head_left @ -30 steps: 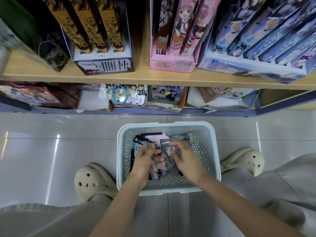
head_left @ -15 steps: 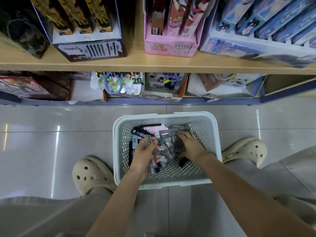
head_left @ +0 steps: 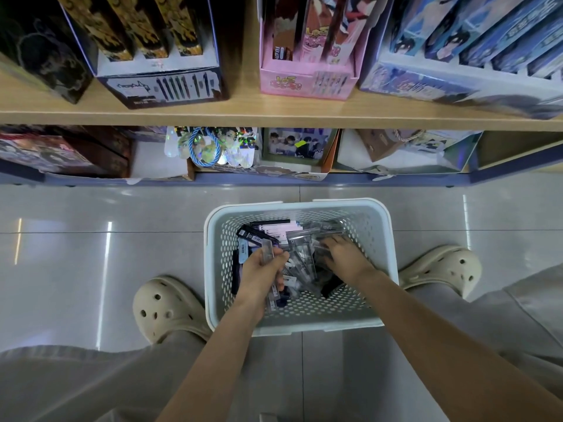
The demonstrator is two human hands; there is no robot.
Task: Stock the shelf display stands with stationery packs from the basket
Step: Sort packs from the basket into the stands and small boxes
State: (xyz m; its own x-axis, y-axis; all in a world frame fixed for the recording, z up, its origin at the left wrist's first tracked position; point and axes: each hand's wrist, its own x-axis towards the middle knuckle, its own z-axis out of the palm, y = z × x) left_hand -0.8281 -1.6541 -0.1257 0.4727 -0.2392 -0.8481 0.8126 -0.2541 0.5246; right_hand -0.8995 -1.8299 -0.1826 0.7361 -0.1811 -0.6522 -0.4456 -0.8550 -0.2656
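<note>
- Right grip (head_left: 344, 257) has drawn away from the bundle it met a second ago and now sits at the right rear of the basket (head_left: 300, 205); the basket's place between the feet is unchanged.
- Left grip (head_left: 263, 269): fingers curled round a bundle of clear stationery packs (head_left: 275, 295), held over the basket's left half. One pack end sticks out above the knuckles.
- Right grip: palm down, fingers reaching onto the loose packs (head_left: 283, 231) lying in the basket. Whether it pinches one cannot be told.
- Basket: pale, perforated, standing on the tiled floor (head_left: 91, 254) just in front of the lower shelf edge, between two cream clogs (head_left: 164, 309).
- Wooden shelf (head_left: 274, 114) above carries three display stands side by side: a dark stand (head_left: 161, 86) on the left, a pink stand (head_left: 304, 83) in the middle, a blue stand (head_left: 441, 83) on the right, each with upright boxed packs.
</note>
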